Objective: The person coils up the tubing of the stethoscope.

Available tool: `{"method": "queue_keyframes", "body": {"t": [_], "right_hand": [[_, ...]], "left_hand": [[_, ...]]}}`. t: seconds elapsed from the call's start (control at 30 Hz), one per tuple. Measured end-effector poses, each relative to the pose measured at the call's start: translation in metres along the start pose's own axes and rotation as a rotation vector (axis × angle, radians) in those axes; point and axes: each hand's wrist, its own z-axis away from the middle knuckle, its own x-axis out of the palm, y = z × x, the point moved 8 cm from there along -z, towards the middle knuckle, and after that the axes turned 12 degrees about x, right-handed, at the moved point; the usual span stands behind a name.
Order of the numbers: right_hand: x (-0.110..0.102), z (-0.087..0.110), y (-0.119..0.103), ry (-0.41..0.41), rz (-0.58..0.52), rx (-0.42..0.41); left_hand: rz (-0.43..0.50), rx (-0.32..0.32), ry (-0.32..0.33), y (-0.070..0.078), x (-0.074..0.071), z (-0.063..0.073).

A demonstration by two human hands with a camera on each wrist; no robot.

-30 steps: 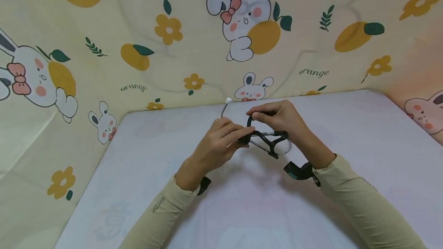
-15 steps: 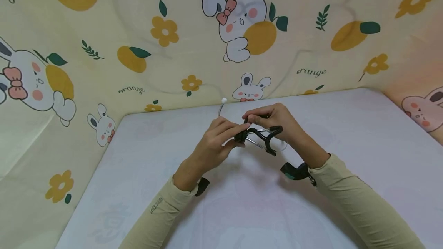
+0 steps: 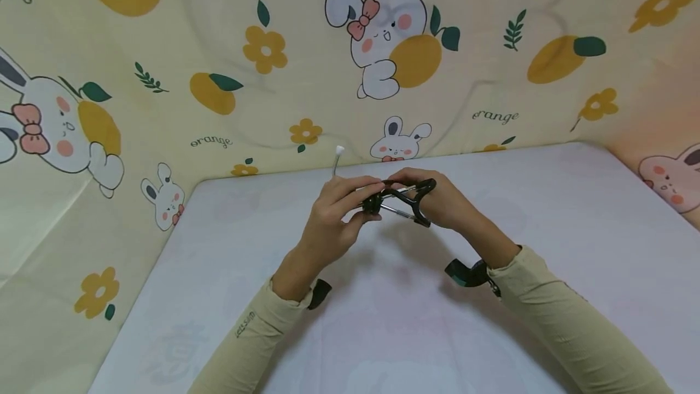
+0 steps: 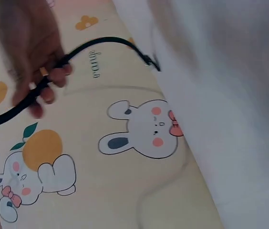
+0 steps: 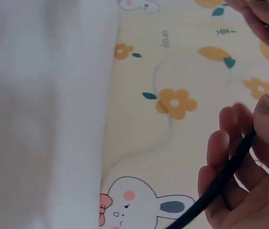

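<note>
We have the stethoscope (image 3: 401,198) between both hands, lifted clear of the white table (image 3: 547,230) and held nearer the rabbit-print backdrop (image 3: 219,78) than it was a second ago — the whole bundle has risen and drifted left, toward the backdrop's lower edge. Our left hand (image 3: 333,211) curls its fingers round the black junction where the metal tubes meet, pinching it from the near side. Our right hand (image 3: 443,202) closes round the black tubing on the far side of that junction; its wrist view shows the tube running across the palm with the thumb laid over it. The white ear tip (image 3: 339,150) on its metal arm now pokes up just in front of the backdrop, higher and further left than before (it stood close over the table edge a moment ago).

The loop of tubing, which was spread wide below our right hand, now looks pulled in tighter against it. We judge that the handling has moved from adjusting the tubing low over the table to gathering the stethoscope up — the piece is fully carried, nothing of it resting on the table that we can see.
</note>
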Motion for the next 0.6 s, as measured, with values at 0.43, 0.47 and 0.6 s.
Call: {"method": "queue_keyframes", "body": {"t": [0.43, 0.47, 0.6], "right_hand": [[0.007, 0.000, 0.003, 0.045, -0.012, -0.048], [0.007, -0.001, 0.003, 0.047, -0.012, -0.045], [0.009, -0.002, 0.002, 0.060, 0.011, -0.056]], "left_hand": [[0.003, -0.143, 0.032, -0.013, -0.011, 0.001], [-0.002, -0.149, 0.025, -0.013, -0.012, 0.000], [-0.031, -0.165, 0.003, -0.013, -0.016, 0.000]]}}
